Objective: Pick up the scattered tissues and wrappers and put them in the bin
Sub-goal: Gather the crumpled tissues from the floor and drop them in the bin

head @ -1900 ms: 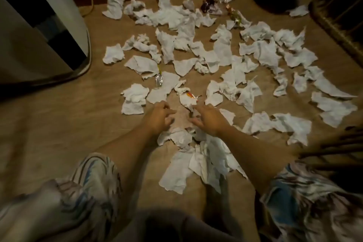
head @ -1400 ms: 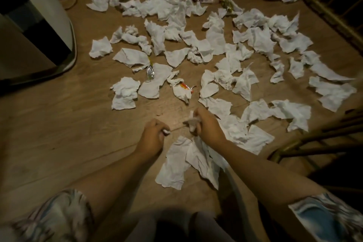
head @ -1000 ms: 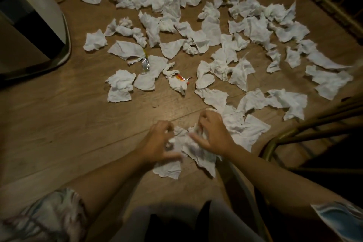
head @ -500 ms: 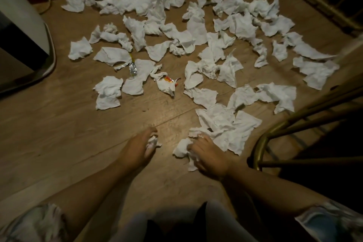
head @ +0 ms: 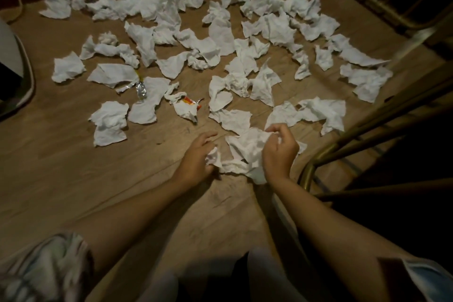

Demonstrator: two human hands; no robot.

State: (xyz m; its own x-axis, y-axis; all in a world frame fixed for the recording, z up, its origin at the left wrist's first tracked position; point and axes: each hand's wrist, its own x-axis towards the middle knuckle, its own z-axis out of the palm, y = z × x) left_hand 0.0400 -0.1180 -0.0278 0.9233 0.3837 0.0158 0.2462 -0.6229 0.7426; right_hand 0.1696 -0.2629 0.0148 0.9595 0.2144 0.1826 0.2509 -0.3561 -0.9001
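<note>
White crumpled tissues (head: 247,152) lie bunched on the wooden floor (head: 61,167) between both hands, the heap's long axis running left-right. Left hand (head: 198,157) is curled round one end; right hand (head: 279,152) pinches the other, fingers half closed. Gathering step, I judge; next comes lifting the wad whole.

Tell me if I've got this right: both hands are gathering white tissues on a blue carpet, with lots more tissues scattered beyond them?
Not quite. The floor is brown wood-look boards, not blue carpet, as the head view shows. The rest holds: the left hand and right hand are gathering white tissues, with many more scattered tissues beyond.
</note>
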